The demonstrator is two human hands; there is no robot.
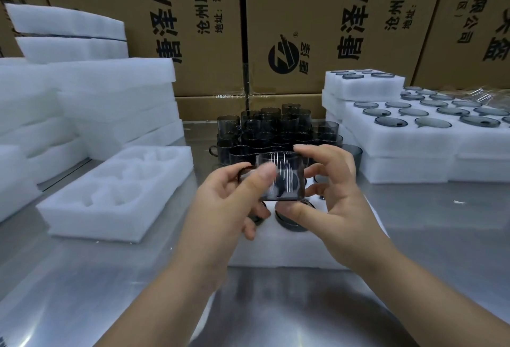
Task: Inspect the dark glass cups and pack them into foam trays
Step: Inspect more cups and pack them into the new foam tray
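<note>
Held cup (281, 178): dark glass, raised just above the working tray (276, 250), with its side wall toward the camera and streaked with glare.
Left hand (220, 203): the thumb presses on the cup's near wall and the other fingers curl behind and beneath it, pinching the cup.
Right hand (339, 208): the fingertips are spread at the cup's upper edge with the thumb low near its base, also pinching it.
Seated cup (291, 221): already in the working tray, directly under the held one.
Loose cups (273, 131): crowded behind the working tray, some stacked.
Empty tray (82, 219): to the left of the working tray.
Filled trays (414, 137): to the right of the working tray, piled.
Slip risk: the smooth glass is held by fingertips only. If the pinch slackens while turning, the cup would likely fall on the seated cup and chip both.
Inspection risk: the glare and the covering thumb could hide a flaw.
Reach risk: a careless grab behind the working tray might topple the stacked cups.
</note>
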